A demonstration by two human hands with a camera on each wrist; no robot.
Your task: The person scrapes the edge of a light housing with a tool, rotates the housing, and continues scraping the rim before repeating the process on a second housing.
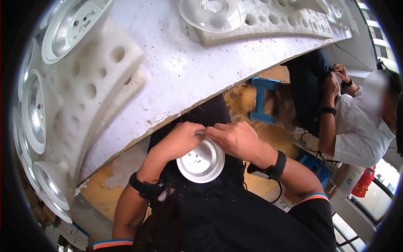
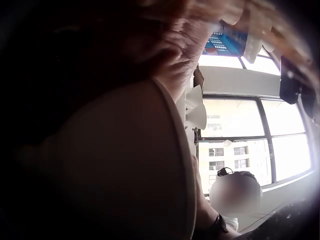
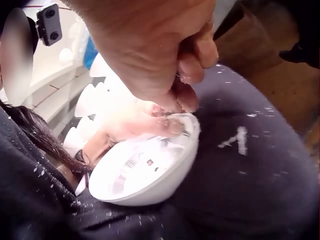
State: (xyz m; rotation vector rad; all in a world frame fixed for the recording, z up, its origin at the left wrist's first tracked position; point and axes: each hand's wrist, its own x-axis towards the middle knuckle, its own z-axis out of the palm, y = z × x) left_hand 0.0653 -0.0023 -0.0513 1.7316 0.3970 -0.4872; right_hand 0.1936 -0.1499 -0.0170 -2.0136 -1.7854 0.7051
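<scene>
A white bowl-shaped lamp housing (image 1: pixel 200 164) rests on the person's dark-clothed lap, its open side up and a circuit board inside. My left hand (image 1: pixel 178 140) grips its far rim, thumb over the edge, as the right wrist view shows. Against the left fingers, my right hand (image 1: pixel 235 138) has its fingers curled and pinches a small grey metallic-looking piece (image 1: pixel 199 133) at that rim. The fingertips hide most of this piece, and I cannot tell its kind. In the left wrist view the outer wall of the lamp housing (image 2: pixel 125 160) stands dark beside the palm.
The white worktable (image 1: pixel 168 63) lies just beyond the hands. Several lamp housings stand in a holed foam block (image 1: pixel 96 63) at left. A clear ribbed lens (image 1: pixel 212 14) sits by another foam block (image 1: pixel 268 21). At right sits another person (image 1: pixel 357 126), near a blue stool (image 1: pixel 262 101).
</scene>
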